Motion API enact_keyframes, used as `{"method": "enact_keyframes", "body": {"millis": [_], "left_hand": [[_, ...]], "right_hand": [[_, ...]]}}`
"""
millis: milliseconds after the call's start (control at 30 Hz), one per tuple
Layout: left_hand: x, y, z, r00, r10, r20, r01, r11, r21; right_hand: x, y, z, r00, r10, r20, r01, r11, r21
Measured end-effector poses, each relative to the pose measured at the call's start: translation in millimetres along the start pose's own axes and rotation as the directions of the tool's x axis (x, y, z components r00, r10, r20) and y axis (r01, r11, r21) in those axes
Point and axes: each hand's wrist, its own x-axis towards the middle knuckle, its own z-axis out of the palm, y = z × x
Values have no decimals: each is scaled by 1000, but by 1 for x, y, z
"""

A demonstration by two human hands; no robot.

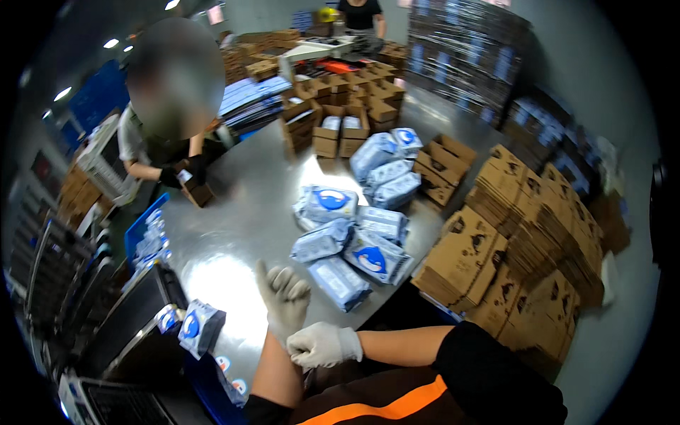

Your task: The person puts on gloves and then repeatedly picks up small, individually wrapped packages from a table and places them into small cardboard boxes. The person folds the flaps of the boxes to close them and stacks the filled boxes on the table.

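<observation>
My left hand [285, 297], in a white work glove, is raised over the metal table's near side. Its thumb points up, apart from the loosely bent fingers, and it holds nothing. At its wrist, my right hand [322, 346], also gloved, is closed on the cuff of the left glove. Beyond both hands lies a loose group of pale blue soft packs with a whale-like blue print, the closest being one pack [338, 283] lying on its side. Another pack [201, 328] stands tilted at the table's left near edge.
Flattened brown cartons [464, 251] are stacked at right. An open carton [444, 166] stands behind the packs, and several open boxes [340, 131] fill the table's far side. Across the table, a co-worker's dark-gloved hands [185, 173] hold a small box [196, 191]. Dark machinery [138, 319] borders the left.
</observation>
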Motion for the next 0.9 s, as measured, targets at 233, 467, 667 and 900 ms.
{"method": "enact_keyframes", "body": {"millis": [233, 467, 667, 900], "left_hand": [[-49, -2, -42, 889, -3, -459, 453, 165, 876], [-12, -120, -62, 769, -637, -46, -590, -736, 333], [98, -201, -80, 658, -752, -32, -720, -642, 264], [177, -133, -129, 819, -560, -122, -515, -813, 273]], "right_hand": [[-81, 93, -12, 866, 370, -337, -451, 869, -204], [-253, 119, -100, -79, 281, -957, -773, 589, 236], [-321, 136, -160, -426, 436, -793, -831, 159, 534], [-370, 173, -206, -412, 688, -598, -651, 237, 721]]}}
